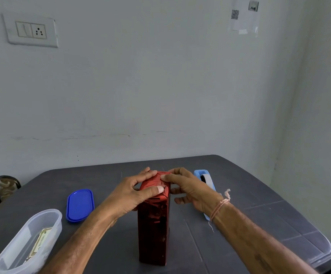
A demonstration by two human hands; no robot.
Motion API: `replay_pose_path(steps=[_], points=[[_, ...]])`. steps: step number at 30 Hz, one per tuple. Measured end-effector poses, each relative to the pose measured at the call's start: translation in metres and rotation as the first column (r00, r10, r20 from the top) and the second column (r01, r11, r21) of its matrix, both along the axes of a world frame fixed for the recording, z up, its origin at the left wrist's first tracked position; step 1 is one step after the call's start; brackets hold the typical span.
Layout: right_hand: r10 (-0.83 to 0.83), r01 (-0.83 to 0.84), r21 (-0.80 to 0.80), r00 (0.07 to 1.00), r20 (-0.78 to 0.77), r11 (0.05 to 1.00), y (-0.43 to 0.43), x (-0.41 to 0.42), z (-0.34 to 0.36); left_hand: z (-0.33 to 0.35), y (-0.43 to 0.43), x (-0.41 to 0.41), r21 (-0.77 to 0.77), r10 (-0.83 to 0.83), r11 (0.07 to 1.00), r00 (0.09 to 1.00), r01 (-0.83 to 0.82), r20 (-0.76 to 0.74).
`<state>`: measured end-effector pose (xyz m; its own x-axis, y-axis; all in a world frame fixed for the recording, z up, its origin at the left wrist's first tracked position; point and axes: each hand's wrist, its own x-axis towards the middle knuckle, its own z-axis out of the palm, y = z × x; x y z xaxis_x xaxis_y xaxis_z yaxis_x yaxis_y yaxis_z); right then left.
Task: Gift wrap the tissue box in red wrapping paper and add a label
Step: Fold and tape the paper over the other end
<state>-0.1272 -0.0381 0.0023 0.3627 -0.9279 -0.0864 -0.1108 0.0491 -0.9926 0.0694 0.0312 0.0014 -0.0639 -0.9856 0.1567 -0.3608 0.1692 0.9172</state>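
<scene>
The tissue box (153, 230), covered in shiny red wrapping paper, stands on end in the middle of the dark table (249, 194). My left hand (133, 191) grips its top from the left, with the thumb pressing the folded paper flat on the near side. My right hand (188, 188) holds the top from the right, its thumb and forefinger pinching the paper flap at the upper edge. The far side of the box top is hidden behind my fingers.
A light blue tape dispenser (204, 177) lies behind my right hand. A blue lid (80, 205) sits to the left, and a clear plastic container (30, 242) with a paper label inside stands at the near left. The wall runs close behind the table.
</scene>
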Motion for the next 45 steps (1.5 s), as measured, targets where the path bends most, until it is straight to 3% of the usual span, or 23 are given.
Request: replay_pose_path(steps=[5, 9, 12, 16, 20, 23, 25, 27, 30, 32, 36, 38, 41, 45], points=[[-0.021, 0.023, -0.032, 0.998, 0.066, 0.999, 0.013, -0.003, -0.006, 0.002, 0.002, -0.001, -0.004, 0.009, 1.000, 0.998, -0.009, 0.061], [-0.018, 0.067, -0.273, 0.984, 0.177, 0.960, 0.050, -0.006, -0.026, 0.004, 0.001, -0.002, -0.007, 0.007, 1.000, 0.999, -0.006, 0.040], [0.015, 0.034, -0.446, 0.994, 0.105, 0.894, 0.076, 0.000, -0.045, 0.003, -0.004, -0.002, 0.001, 0.017, 1.000, 0.999, -0.017, 0.050], [-0.134, 0.130, -0.551, 0.990, 0.033, 0.824, 0.073, 0.012, -0.063, 0.008, -0.006, -0.008, -0.002, 0.039, 0.999, 0.995, -0.039, 0.097], [-0.151, 0.178, -0.491, 0.984, 0.094, 0.853, 0.052, 0.000, -0.068, 0.012, -0.006, -0.001, 0.020, 0.090, 0.996, 0.991, -0.093, 0.101], [-0.218, 0.301, -0.456, 0.949, 0.226, 0.837, 0.040, -0.006, -0.078, 0.003, -0.010, 0.006, 0.002, 0.102, 0.995, 0.993, -0.102, 0.066], [-0.162, 0.279, -0.442, 0.945, 0.284, 0.853, 0.040, -0.004, -0.081, -0.007, -0.015, 0.004, -0.070, 0.155, 0.986, 0.985, -0.150, 0.079], [-0.111, 0.210, -0.479, 0.968, 0.227, 0.853, 0.038, 0.000, -0.086, -0.021, -0.023, 0.001, -0.189, 0.228, 0.959, 0.971, -0.212, 0.069], [-0.183, 0.206, -0.514, 0.978, 0.097, 0.833, 0.027, 0.007, -0.097, -0.038, -0.034, -0.004, -0.302, 0.278, 0.918, 0.960, -0.257, 0.028], [-0.210, 0.252, -0.457, 0.968, 0.141, 0.853, 0.020, 0.005, -0.098, -0.040, -0.034, -0.010, -0.330, 0.320, 0.893, 0.947, -0.308, -0.017], [-0.063, 0.106, -0.126, 0.950, 0.307, 0.986, 0.005, -0.005, -0.083, -0.050, -0.033, -0.016, -0.232, 0.308, 0.915, 0.942, -0.332, -0.134], [-0.030, 0.035, -0.018, 0.969, 0.247, 0.999, -0.003, -0.003, -0.080, -0.063, -0.035, -0.013, -0.154, 0.319, 0.928, 0.936, -0.340, -0.148], [0.000, -0.006, 0.047, 0.992, 0.127, 0.999, -0.007, 0.002, -0.095, -0.091, -0.031, -0.009, 0.047, 0.324, 0.946, 0.934, -0.320, -0.150], [0.104, -0.111, 0.058, 0.988, 0.112, 0.992, -0.005, -0.010, -0.113, -0.121, -0.011, 0.007, 0.253, 0.151, 0.964, 0.952, -0.082, -0.267]])
